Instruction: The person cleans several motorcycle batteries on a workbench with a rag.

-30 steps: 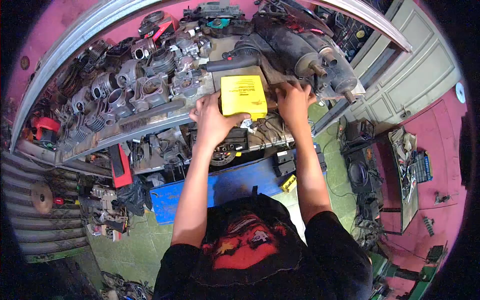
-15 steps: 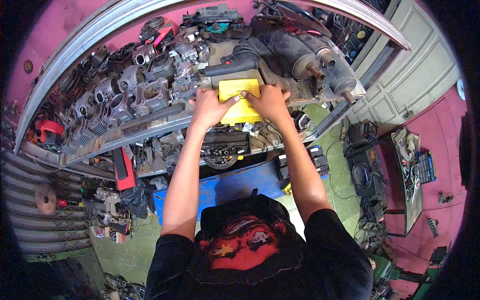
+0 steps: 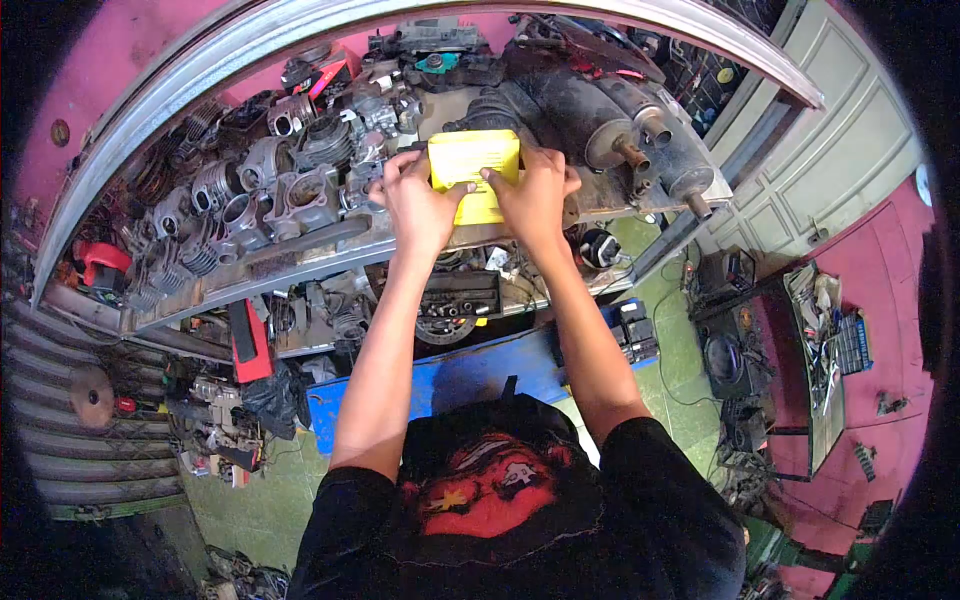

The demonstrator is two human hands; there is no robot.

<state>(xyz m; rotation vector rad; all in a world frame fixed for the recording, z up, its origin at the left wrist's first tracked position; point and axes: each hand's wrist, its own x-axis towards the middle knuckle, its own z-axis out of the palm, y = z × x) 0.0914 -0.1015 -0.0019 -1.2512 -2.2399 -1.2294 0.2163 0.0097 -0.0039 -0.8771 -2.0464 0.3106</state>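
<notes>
Between my two hands is a yellow box (image 3: 475, 155) with small dark print on its face. My left hand (image 3: 420, 203) grips its left side, thumb lying across the front. My right hand (image 3: 533, 198) grips the right side the same way, and the two thumb tips come close together. The box is in front of the shelf's worktop, and behind it a black tool (image 3: 487, 108) is mostly hidden. My fingers behind the box are partly out of sight.
Engine cylinders (image 3: 305, 195) crowd the shelf on the left. Exhaust mufflers (image 3: 610, 140) lie on the right, their pipes poking past the edge. Below are a dark tray (image 3: 450, 295) of sockets and a blue bench (image 3: 460, 375). A metal frame bar (image 3: 300, 28) arches overhead.
Both hands have moved the yellow box a little forward and up in view, and its face is tilted differently. It now covers most of the black tool.
</notes>
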